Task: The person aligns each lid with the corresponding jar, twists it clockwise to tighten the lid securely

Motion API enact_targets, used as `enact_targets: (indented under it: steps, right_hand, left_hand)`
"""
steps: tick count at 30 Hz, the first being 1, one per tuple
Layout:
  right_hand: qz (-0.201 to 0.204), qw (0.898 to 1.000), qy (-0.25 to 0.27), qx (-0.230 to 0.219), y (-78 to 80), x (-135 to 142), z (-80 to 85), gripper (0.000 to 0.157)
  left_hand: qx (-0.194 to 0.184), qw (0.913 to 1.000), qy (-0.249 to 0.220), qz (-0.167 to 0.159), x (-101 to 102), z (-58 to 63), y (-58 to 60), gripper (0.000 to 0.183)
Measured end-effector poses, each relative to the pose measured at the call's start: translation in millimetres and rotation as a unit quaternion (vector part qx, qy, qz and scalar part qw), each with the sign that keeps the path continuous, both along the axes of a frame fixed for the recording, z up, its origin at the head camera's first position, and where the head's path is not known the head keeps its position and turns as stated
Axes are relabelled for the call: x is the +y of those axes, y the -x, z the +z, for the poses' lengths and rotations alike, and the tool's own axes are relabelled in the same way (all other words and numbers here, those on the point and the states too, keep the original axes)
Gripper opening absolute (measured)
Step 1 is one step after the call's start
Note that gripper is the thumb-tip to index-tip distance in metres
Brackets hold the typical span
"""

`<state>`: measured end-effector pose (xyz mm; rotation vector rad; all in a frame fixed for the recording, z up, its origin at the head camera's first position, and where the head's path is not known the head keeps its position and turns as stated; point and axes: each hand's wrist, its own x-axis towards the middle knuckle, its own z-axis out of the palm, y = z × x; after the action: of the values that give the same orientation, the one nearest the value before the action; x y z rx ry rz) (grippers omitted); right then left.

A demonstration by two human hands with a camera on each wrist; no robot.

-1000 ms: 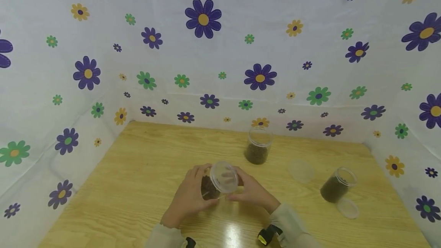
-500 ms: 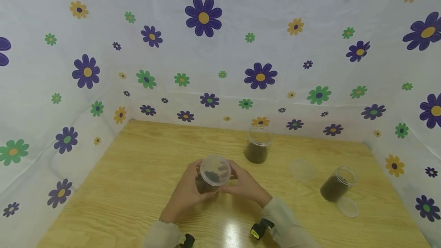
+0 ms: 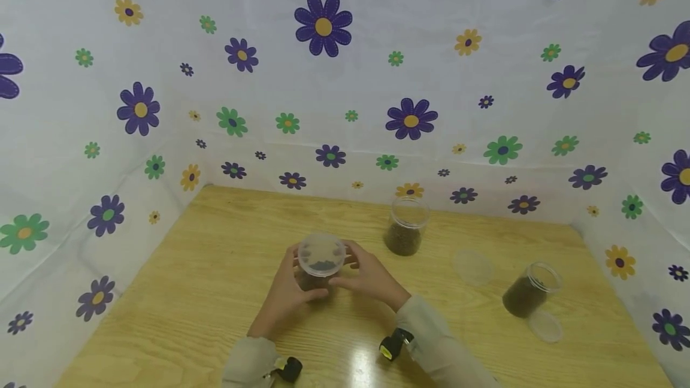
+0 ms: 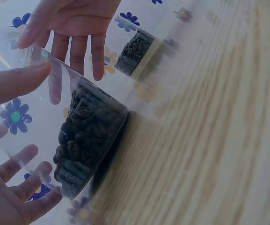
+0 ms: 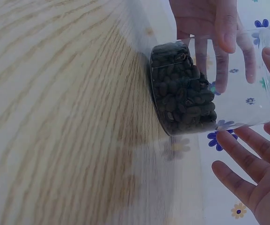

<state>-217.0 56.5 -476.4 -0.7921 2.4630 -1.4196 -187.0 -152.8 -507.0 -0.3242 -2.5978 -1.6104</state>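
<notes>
Both hands are around a clear plastic jar (image 3: 315, 280) with a translucent lid (image 3: 321, 254) on top. Dark coffee beans (image 4: 90, 129) fill its lower part, and its base is right at the wooden tabletop. My left hand (image 3: 286, 292) curves around the left side, thumb across the front. On the opposite side my right hand (image 3: 373, 277) has its thumb against the jar and its fingers around the back. Through the clear wall, the right wrist view shows left fingers (image 5: 221, 65) behind the jar.
A lidless jar (image 3: 403, 238) with dark contents stands at the back, beside a loose clear lid (image 3: 472, 267). Farther right are another lidless dark-filled jar (image 3: 524, 296) and its nearby lid (image 3: 545, 326). A flower-patterned white cloth (image 3: 259, 94) encloses the table (image 3: 178, 310).
Both hands have moved the jar leftward and slightly away from the body, turning it from a tilt toward upright. The other jars and lids have stayed in place.
</notes>
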Motion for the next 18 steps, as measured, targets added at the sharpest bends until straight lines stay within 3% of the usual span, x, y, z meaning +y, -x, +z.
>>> enact_targets:
  steps: [11,18]
  right_hand:
    - [-0.009,1.0,-0.004,0.014,10.5,-13.2,0.5,0.07]
    - [-0.014,1.0,-0.005,0.013,18.6,-24.1,-1.1,0.068]
  left_hand:
    - [-0.043,0.9984,-0.036,0.009,-8.7,-1.8,8.3,0.098]
    - [-0.024,0.9989,-0.036,0.019,-16.3,-8.8,17.5,0.098]
